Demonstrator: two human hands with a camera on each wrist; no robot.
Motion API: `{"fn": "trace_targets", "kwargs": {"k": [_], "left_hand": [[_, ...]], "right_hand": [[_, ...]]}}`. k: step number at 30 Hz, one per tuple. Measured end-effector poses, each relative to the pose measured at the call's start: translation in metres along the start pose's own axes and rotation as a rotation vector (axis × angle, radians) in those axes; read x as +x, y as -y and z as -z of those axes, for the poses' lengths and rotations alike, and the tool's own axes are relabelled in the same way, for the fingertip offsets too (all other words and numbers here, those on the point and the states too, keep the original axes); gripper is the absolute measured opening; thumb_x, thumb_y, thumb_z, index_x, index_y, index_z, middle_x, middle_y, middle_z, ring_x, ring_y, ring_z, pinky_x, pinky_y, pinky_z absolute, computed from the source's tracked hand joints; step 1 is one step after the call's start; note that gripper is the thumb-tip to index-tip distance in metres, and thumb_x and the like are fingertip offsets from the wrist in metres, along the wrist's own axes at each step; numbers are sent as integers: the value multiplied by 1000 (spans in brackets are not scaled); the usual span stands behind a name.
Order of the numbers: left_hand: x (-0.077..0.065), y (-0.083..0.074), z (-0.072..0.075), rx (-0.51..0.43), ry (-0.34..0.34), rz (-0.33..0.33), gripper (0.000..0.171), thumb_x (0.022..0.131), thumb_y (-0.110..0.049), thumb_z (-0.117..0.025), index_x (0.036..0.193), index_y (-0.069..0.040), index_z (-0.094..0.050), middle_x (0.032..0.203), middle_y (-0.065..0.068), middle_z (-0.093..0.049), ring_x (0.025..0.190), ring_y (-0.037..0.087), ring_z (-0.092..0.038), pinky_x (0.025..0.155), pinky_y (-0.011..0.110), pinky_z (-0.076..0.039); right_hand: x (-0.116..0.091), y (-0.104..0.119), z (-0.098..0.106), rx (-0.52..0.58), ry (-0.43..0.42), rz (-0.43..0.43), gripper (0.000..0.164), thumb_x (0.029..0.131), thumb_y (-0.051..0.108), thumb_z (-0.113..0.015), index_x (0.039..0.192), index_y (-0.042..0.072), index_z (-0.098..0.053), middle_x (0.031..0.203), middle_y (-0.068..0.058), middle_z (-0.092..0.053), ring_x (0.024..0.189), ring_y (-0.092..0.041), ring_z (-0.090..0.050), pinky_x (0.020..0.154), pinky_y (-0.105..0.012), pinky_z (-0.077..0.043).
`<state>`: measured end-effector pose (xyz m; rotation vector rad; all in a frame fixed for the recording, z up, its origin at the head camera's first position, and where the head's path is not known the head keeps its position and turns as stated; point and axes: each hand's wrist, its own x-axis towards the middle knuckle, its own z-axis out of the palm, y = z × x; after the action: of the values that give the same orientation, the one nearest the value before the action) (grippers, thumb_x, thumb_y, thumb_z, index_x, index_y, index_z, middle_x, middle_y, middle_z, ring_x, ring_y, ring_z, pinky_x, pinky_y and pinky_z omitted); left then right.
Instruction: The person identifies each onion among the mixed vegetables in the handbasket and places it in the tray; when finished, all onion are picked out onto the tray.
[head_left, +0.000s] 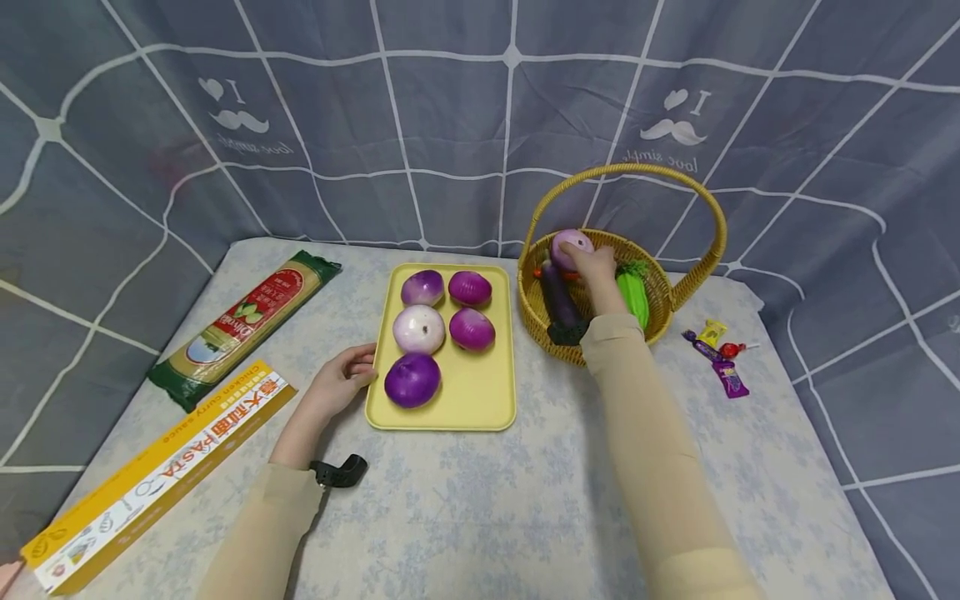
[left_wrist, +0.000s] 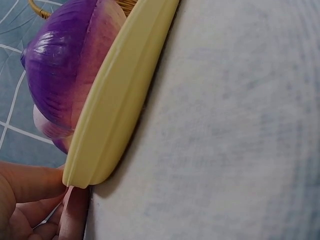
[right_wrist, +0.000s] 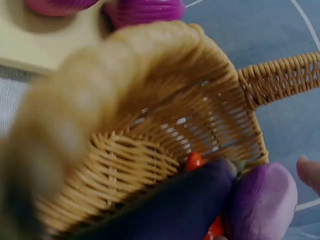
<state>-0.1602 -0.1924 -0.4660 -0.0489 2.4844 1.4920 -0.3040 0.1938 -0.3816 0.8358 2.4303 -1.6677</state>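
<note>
My right hand (head_left: 597, 271) reaches into a wicker basket (head_left: 536, 321) and holds a pale purple onion (head_left: 567, 242) near the back rim. In the right wrist view one fingertip (right_wrist: 311, 172) stands slightly off this onion (right_wrist: 265, 200). A dark eggplant (head_left: 558, 296), a green vegetable (head_left: 634, 296) and something red (right_wrist: 195, 161) lie in the basket too. My left hand (head_left: 343, 379) grips the left edge of a yellow tray (head_left: 465, 400), with fingers at its rim in the left wrist view. Several onions lie on the tray, including a whitish one (head_left: 418, 330) and a deep purple one (head_left: 412, 380).
A green-ended pasta packet (head_left: 243, 325) and a long yellow pasta box (head_left: 157, 479) lie on the left. Wrapped candies (head_left: 708, 342) and a red lollipop (head_left: 727, 352) sit right of the basket. The basket's tall handle (head_left: 630, 169) arches over it. Grey curtain hangs behind the table.
</note>
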Motion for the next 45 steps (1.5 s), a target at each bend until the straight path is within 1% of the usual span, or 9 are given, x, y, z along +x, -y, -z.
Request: {"fn": "trace_targets", "kwargs": {"k": [5,9,14,21,25,30,35,39,45], "left_hand": [[0,-1,-3,0,3,18,50,99,-6,-55,147,0,-42,128,22,-56,112,26,-54,79,13,-45],[1,0,-3,8,4,16,50,99,-6,-55,147,1,-42,128,22,-56,113,27,-54,80,13,-45],[1,1,-4,8,2,9,50,98,-6,-55,146,1,-42,128,22,-56,111,26,-54,80,12,-45],[2,3,-5,3,7,10,50,98,-6,-55,146,2,-42,127,23,-56,111,26,-55,80,13,-45],[3,4,-4,16,14,13,49,99,-7,-55,146,2,-42,128,23,-56,112,27,-55,81,14,-45],[3,4,-3,16,11,22,49,99,-8,-55,146,1,-43,128,22,-56,109,23,-55,81,14,-45],[2,3,-2,18,16,30,50,99,-9,-55,147,0,-42,129,22,-56,110,23,-54,81,14,-45],[2,1,0,21,8,20,49,99,-8,-54,146,1,-42,129,23,-55,112,26,-53,81,13,-44],[3,1,0,19,11,18,50,99,-8,-55,146,1,-42,129,22,-55,110,23,-54,80,12,-44]], "right_hand": [[2,-2,-3,119,6,-29,93,91,34,-66,156,2,-7,156,-19,-23,135,-32,-45,103,-38,-49],[6,-2,-4,118,-36,-48,97,91,34,-66,156,3,-1,157,-21,-21,135,-32,-45,100,-37,-51],[9,-4,-4,227,-70,-80,105,90,31,-68,156,4,10,159,-21,-14,135,-32,-45,96,-36,-53],[2,-7,-5,416,23,-101,91,88,17,-71,154,4,-9,156,-15,-21,132,-30,-51,98,-30,-51],[-4,-9,-6,470,76,-104,95,89,16,-69,155,7,-1,156,-16,-22,134,-28,-49,102,-31,-49],[-15,-6,-6,477,71,-56,96,87,16,-70,153,6,-1,153,-17,-25,129,-28,-51,101,-33,-50],[-30,-8,0,451,26,6,82,86,17,-72,146,2,-18,146,-15,-36,118,-23,-57,96,-29,-53],[-50,-14,7,424,31,73,76,86,19,-72,144,-1,-27,144,-15,-39,119,-20,-55,98,-27,-51],[-85,-29,16,400,67,113,79,86,18,-70,146,3,-21,146,-18,-34,127,-21,-47,104,-29,-46]]}}
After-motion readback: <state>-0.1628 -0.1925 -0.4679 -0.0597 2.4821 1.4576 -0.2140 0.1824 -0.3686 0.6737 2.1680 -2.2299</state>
